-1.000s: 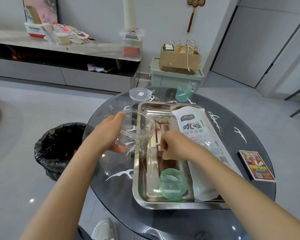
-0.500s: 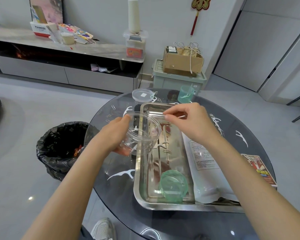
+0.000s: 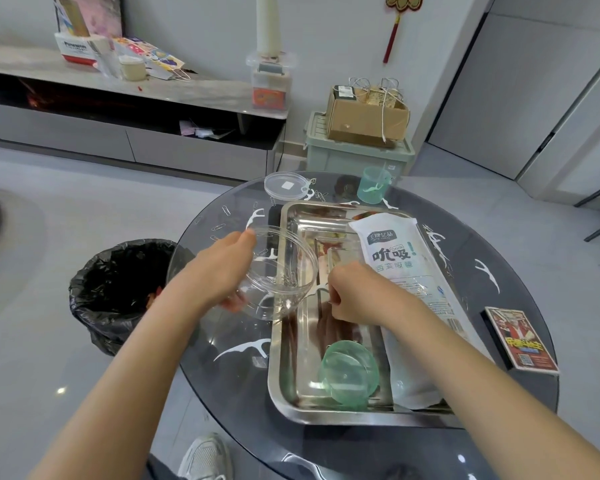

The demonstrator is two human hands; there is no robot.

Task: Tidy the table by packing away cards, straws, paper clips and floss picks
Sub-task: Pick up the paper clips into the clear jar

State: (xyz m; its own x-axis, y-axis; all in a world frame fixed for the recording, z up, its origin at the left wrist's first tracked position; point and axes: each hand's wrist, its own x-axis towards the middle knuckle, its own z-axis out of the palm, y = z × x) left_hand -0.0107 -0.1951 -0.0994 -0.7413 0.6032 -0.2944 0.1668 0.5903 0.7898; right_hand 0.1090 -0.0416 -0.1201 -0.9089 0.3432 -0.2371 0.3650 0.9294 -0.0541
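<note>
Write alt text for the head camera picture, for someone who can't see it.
A person's left hand holds a clear tub by the edge of a metal tray on a glass table, while the right hand reaches down into the tray. A bag of straws lies in the tray; floss picks and paper clips dot the table.

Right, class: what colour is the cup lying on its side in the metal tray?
The cup is translucent green; the head view shows it.

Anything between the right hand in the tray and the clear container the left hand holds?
Nothing visible. The left hand holds the clear container open-mouthed over the left rim of the tray, right beside the right hand; its lid lies apart, beyond the tray.
</note>
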